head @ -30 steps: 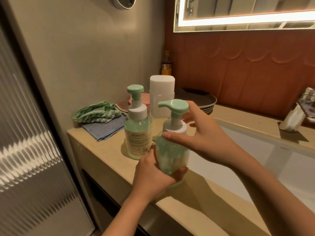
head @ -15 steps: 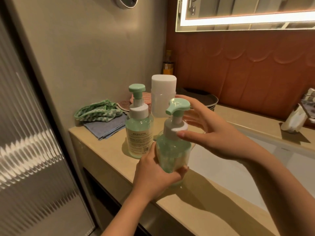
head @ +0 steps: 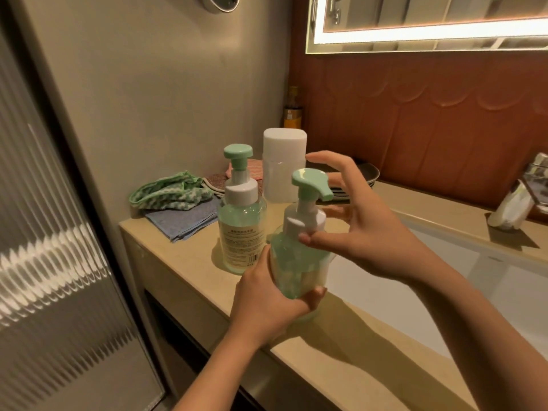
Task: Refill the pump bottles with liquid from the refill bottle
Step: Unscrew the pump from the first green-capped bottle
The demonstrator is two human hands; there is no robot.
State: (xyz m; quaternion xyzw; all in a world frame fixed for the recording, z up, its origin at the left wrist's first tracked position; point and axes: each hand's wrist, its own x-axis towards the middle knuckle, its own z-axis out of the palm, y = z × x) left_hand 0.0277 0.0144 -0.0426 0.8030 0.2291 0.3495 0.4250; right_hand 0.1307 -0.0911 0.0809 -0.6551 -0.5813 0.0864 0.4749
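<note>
1. the green pump head [head: 311, 185] has swung round since the earlier frame; its spout now points right.
2. the left hand [head: 272, 307] wraps the near pump bottle [head: 299, 262] at the counter [head: 184, 262] edge to steady it. the right hand [head: 370, 232] pinches the white collar [head: 305, 222], probably unscrewing it.
3. the second pump bottle [head: 241, 229] and the white refill bottle [head: 284, 170] stand behind.
4. the label [head: 242, 244] print is too small to read.

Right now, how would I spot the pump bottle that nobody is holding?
Look at the beige counter left of the sink, by the grey wall. The free pump bottle stands upright there, in front of the tall white bottle and beside the folded cloths. Unlike the held pump bottle in the left hand, it shows a printed label facing you.
</note>
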